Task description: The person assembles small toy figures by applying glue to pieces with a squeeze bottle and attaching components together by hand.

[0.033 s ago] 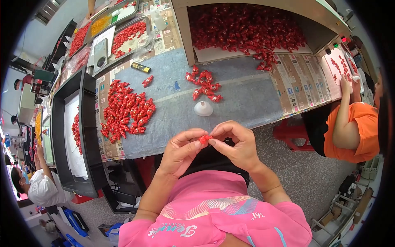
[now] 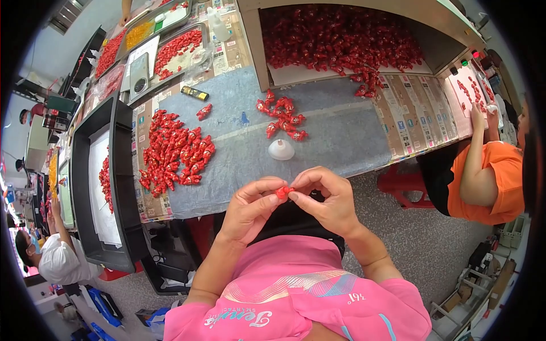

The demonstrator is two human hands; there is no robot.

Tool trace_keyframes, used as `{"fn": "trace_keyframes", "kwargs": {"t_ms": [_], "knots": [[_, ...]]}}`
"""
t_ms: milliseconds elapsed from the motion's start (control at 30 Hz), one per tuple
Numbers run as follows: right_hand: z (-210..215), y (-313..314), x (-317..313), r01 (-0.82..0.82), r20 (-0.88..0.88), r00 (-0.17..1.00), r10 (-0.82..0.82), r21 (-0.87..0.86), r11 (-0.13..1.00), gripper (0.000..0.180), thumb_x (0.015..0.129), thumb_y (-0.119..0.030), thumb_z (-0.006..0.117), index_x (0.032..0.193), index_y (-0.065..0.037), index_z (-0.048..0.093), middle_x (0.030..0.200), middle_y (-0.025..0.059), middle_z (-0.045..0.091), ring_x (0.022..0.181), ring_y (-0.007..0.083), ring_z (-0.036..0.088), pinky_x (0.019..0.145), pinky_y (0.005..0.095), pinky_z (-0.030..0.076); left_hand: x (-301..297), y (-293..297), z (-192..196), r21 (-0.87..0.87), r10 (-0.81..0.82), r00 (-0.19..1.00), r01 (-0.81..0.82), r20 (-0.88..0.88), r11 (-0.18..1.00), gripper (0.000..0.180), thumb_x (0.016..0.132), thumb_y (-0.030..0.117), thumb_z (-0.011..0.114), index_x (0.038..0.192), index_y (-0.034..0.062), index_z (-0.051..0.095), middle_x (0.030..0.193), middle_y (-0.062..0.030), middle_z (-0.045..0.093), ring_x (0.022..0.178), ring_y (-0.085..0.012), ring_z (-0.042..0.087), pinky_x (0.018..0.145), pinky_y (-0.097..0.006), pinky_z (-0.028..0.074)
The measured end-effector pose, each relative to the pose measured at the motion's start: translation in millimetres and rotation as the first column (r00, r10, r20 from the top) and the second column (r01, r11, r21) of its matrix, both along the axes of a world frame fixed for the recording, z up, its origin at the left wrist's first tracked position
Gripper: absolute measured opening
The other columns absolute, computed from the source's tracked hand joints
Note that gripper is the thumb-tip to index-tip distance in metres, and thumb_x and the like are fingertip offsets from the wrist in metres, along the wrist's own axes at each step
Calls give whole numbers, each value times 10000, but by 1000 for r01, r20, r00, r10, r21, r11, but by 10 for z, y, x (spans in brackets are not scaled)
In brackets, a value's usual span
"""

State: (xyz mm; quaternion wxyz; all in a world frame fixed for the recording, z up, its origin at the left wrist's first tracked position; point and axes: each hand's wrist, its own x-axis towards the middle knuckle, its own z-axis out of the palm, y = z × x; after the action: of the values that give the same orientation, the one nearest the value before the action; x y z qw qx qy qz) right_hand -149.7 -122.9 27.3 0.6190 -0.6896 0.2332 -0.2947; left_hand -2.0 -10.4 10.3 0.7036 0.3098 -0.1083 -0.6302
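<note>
Just beyond the table's front edge, I pinch a small red plastic figure (image 2: 282, 192) between the fingertips of both hands. My left hand (image 2: 250, 208) grips it from the left with thumb and forefinger; my right hand (image 2: 326, 200) closes on its right end. The fingers partly cover the figure. Past my hands, a white cone-shaped cup (image 2: 281, 150) stands on the blue-grey mat (image 2: 347, 133). Behind the cup lies a small cluster of red figures (image 2: 284, 117). A larger heap of red figures (image 2: 175, 152) spreads to the left, with one loose figure (image 2: 204, 111) near it.
A black tray (image 2: 128, 187) lined with white paper sits at the left. An open-fronted box (image 2: 260, 51) full of red figures stands at the back. A black-and-yellow tube (image 2: 194, 93) and a phone (image 2: 137, 77) lie far left. Someone in orange (image 2: 492, 176) works at right beside a red stool (image 2: 404, 184).
</note>
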Motion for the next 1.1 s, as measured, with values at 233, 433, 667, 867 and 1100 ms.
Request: {"fn": "trace_keyframes", "kwargs": {"t_ms": [233,433,667,867,1100], "knots": [[63,35,-7,102,-3,994,-106,-240,965,180,719,4,726,861,-17,618,816,69,641,708,152,638,629,251,511,-15,-4,-9,-5,17,957,-16,288,1000,231,793,-68,627,1006,18,647,1099,-108,569,1003,-177,566,896,-295,456],[74,22,-30,97,17,995,-97,-337,936,181,713,21,718,855,-22,614,819,80,647,727,187,648,625,281,520,-43,-18,33,23,46,930,-58,364,998,221,765,-74,664,969,8,643,1056,-105,592,948,-165,588,867,-283,472],[44,19,-57,73,48,997,-59,-411,909,196,704,31,714,866,-23,618,830,96,656,725,226,645,620,292,517,-53,-1,7,34,79,911,-101,404,994,221,755,-77,674,957,7,647,1035,-116,612,939,-172,599,862,-289,483],[29,27,-72,70,75,996,-44,-403,912,192,706,52,700,863,-21,616,818,99,656,727,226,644,621,296,517,-58,17,-2,17,89,862,-112,499,994,208,749,-93,669,935,1,662,1029,-133,619,934,-190,606,853,-302,495],[6,25,-95,66,110,994,-20,-431,900,197,699,75,688,854,-16,607,808,103,647,725,239,639,625,300,516,-50,5,10,2,65,846,-79,529,997,204,740,-91,679,925,-3,671,1016,-140,623,928,-197,612,843,-305,506]]}}
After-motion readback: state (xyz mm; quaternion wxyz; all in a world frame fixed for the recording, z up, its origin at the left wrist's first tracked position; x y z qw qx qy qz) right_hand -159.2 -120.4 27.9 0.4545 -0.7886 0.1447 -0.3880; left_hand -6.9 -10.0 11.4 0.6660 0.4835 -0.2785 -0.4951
